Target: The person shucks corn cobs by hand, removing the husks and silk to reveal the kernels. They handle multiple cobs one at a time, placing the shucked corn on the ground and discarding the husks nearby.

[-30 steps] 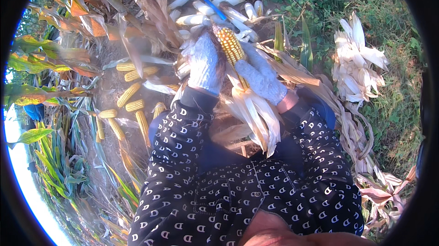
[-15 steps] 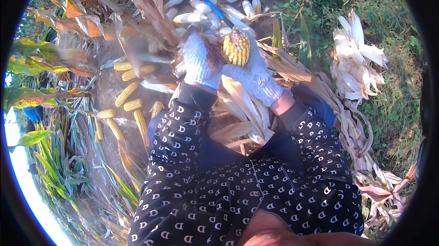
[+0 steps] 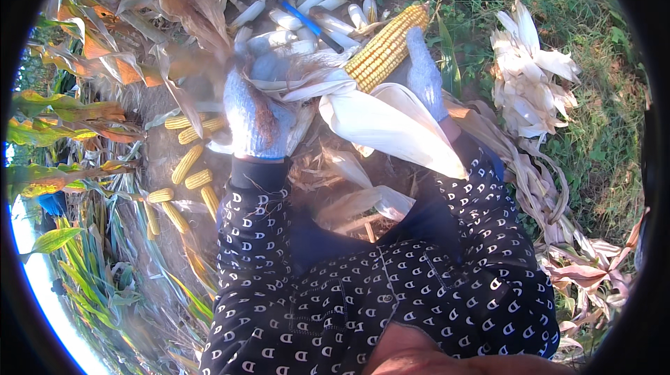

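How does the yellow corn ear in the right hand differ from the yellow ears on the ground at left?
The held yellow corn ear has pale, papery husk attached; the yellow ears lying left look bare. The held ear appears larger in view than the lying ears. All are yellow and elongated.

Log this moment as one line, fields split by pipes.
white knit-gloved right hand: holding long yellow corn ear | white knit-gloved left hand: at pale papery husk, grip unclear | blue-handled tool: across whitish ears

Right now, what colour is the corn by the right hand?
The ear of corn is yellow, best in head view.
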Tool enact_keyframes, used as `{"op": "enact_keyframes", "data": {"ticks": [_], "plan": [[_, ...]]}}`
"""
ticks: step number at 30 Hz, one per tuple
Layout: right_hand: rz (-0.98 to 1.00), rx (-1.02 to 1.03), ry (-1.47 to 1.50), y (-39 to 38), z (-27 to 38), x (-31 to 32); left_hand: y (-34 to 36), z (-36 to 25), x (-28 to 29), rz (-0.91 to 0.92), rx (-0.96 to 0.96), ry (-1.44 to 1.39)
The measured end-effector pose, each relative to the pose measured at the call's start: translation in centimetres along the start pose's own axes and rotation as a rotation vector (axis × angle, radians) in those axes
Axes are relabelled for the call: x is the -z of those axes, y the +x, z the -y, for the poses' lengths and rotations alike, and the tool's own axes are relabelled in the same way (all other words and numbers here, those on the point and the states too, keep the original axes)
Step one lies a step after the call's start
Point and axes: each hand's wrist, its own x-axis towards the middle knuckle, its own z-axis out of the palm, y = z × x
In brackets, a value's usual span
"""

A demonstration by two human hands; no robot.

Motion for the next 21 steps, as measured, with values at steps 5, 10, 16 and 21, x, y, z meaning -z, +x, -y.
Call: {"op": "enact_keyframes", "data": {"ticks": [5, 10, 16, 21], "plan": [[-0.084, 0.062, 0.149, -0.6, 4.1, -0.6, 1.4, -1.1, 2.2, -0.104, -0.153, 0.143], [-0.047, 0.304, -0.357, -0.5, 4.2, -1.4, 2.9, -0.8, 2.8, -0.067, -0.527, 0.796], [0.0, 0.338, -0.722, -1.9, -0.1, -2.2, -0.2, 4.8, -0.7, 0.267, -0.737, 1.433], [0.096, 0.241, -0.446, -2.2, -0.7, -3.3, -0.5, 6.9, -1.8, 0.353, -0.223, 1.529]]}}
